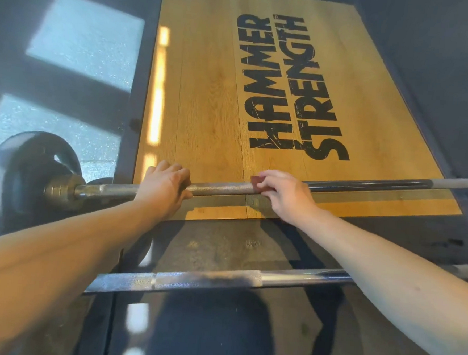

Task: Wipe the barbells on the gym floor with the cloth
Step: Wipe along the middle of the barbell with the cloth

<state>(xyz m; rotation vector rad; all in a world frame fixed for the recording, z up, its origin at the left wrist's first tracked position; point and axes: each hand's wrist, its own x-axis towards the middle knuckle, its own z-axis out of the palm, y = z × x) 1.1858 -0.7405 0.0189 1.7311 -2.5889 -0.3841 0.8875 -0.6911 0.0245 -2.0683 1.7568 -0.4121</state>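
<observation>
The left hand (pixel 165 189) is clenched around the far barbell (pixel 221 189), which lies across the wooden platform (pixel 205 97). The right hand (pixel 284 194) presses a reddish cloth (pixel 255 182) onto its shaft. A 2nd barbell (pixel 206 279) lies nearer.

Wooden lifting platform (pixel 205 92), dark rubber floor (pixel 443 53), sunlit window patches (pixel 85 36).

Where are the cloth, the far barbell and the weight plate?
cloth (pixel 255 181), head view, reddish edge showing at the right hand's fingertips.
far barbell (pixel 221 189), head view, knurled shaft between the hands.
weight plate (pixel 20 162), head view, dark face.
</observation>
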